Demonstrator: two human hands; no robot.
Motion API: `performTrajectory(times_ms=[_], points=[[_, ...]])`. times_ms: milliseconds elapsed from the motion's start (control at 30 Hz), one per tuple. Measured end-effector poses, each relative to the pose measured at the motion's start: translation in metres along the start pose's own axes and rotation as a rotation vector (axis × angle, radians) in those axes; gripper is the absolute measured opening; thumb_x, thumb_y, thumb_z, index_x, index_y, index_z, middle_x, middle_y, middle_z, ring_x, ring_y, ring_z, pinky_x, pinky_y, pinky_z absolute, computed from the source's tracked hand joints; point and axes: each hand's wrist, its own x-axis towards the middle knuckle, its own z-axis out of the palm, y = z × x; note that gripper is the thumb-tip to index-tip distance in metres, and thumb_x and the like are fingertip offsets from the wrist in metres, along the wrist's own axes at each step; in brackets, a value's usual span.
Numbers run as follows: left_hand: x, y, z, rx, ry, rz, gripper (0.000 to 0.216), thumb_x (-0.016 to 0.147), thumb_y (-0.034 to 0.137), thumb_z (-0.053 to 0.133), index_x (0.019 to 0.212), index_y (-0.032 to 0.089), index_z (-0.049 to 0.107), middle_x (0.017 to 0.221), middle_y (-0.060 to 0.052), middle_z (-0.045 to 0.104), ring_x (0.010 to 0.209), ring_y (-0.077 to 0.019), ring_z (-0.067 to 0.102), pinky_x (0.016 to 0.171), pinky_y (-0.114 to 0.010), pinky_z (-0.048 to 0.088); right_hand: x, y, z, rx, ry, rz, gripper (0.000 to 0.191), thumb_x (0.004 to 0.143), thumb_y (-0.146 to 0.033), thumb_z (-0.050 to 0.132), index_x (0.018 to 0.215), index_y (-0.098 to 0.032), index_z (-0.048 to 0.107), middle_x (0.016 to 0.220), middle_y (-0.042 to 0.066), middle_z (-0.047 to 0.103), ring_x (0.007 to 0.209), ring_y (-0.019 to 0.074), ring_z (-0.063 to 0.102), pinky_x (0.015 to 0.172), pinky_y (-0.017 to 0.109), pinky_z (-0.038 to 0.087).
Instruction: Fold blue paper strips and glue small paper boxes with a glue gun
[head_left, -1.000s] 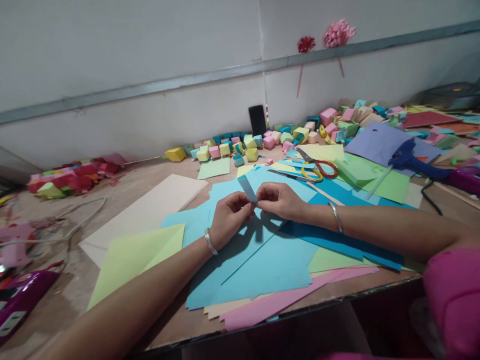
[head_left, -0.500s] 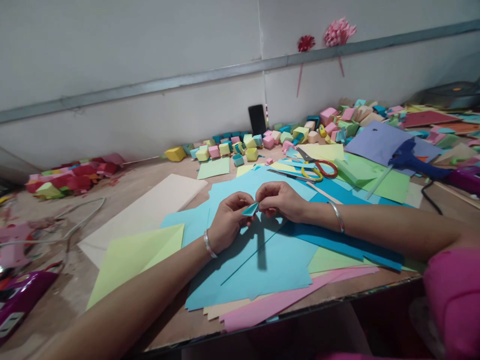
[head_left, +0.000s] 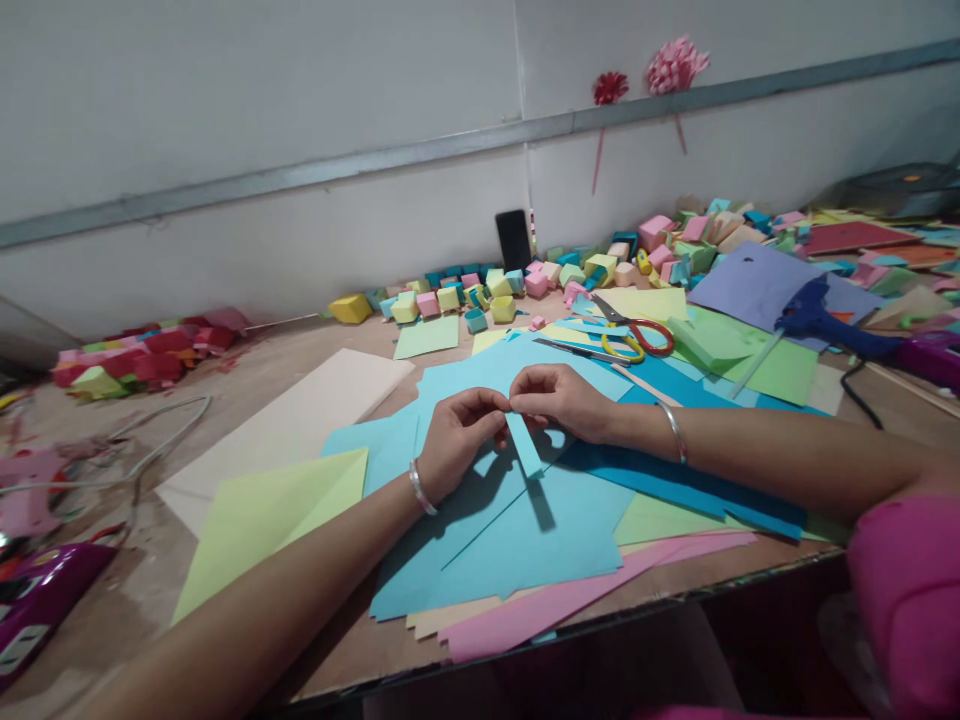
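A narrow light-blue paper strip [head_left: 526, 450] hangs down from the fingertips of both hands, its lower end pointing toward me. My left hand [head_left: 466, 430] pinches the strip's upper end from the left. From the right, my right hand [head_left: 559, 398] pinches the same end, thumb and forefinger together. The fingertips nearly meet, and part of the strip is hidden behind them. Beneath both hands lie light-blue paper sheets [head_left: 480, 560], on which the strip casts a shadow.
Scissors with red and yellow handles [head_left: 651, 338] lie beyond my right hand. Small folded paper boxes [head_left: 502, 308] line the wall beside an upright phone [head_left: 514, 240]. A glue gun [head_left: 825, 318] lies at right. Yellow-green paper [head_left: 277, 510] is near my left forearm.
The blue strip has swung from pointing at me end-on to hanging down at full length. My left fingers have shifted slightly up toward my right fingertips.
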Motion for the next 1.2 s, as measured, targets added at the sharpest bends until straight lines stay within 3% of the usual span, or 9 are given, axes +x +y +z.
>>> performTrajectory(times_ms=[167,367,533,700,933,1200], points=[[-0.001,0.004,0.002,0.09,0.003,0.063,0.016,0.074,0.025,0.073,0.083,0.014,0.065,0.061,0.002,0.062,0.049,-0.0104,0.057,0.05,-0.023,0.048,0.0,-0.001,0.0,-0.097,0.01,-0.045,0.013,0.075,-0.024,0.066,0.083,-0.017,0.06,0.062,-0.005,0.057,0.054,0.0083,0.053,0.047,0.02,0.037],[0.0,0.005,0.005,0.143,0.113,0.151,0.025,0.067,0.024,0.078,0.083,0.015,0.06,0.073,0.002,0.06,0.054,-0.0084,0.055,0.046,-0.02,0.048,0.002,0.005,0.001,-0.256,0.057,-0.165,0.015,0.077,-0.022,0.064,0.09,-0.017,0.06,0.07,-0.003,0.062,0.06,0.0107,0.061,0.059,0.025,0.048],[0.001,0.002,0.003,0.17,0.119,0.106,0.03,0.067,0.025,0.08,0.087,0.015,0.061,0.07,0.002,0.061,0.055,-0.0087,0.055,0.047,-0.02,0.047,0.0,0.009,0.0,-0.427,0.118,-0.222,0.008,0.078,-0.023,0.064,0.082,-0.016,0.065,0.07,0.0,0.065,0.061,0.0112,0.06,0.057,0.024,0.047],[0.001,0.005,0.003,0.185,0.062,0.03,0.026,0.072,0.034,0.077,0.08,0.013,0.065,0.063,0.0,0.063,0.051,-0.0093,0.055,0.048,-0.021,0.046,-0.002,0.007,0.002,-0.456,0.137,-0.29,0.006,0.079,-0.021,0.063,0.081,-0.016,0.065,0.068,-0.001,0.064,0.061,0.0099,0.057,0.057,0.023,0.045],[-0.001,0.01,0.005,0.235,0.079,0.027,0.023,0.074,0.035,0.075,0.071,0.013,0.066,0.057,0.001,0.062,0.05,-0.0087,0.052,0.048,-0.02,0.04,-0.004,0.003,0.003,-0.434,0.133,-0.273,0.003,0.075,-0.018,0.063,0.074,-0.015,0.064,0.066,-0.002,0.062,0.06,0.0086,0.053,0.055,0.021,0.041],[0.0,0.007,0.002,0.177,0.013,-0.021,0.025,0.071,0.036,0.078,0.07,0.013,0.067,0.055,0.0,0.061,0.049,-0.0081,0.049,0.047,-0.019,0.039,-0.002,-0.001,0.0,-0.278,0.066,-0.103,0.004,0.07,-0.017,0.066,0.069,-0.015,0.063,0.059,-0.003,0.06,0.051,0.0086,0.052,0.047,0.021,0.039]])
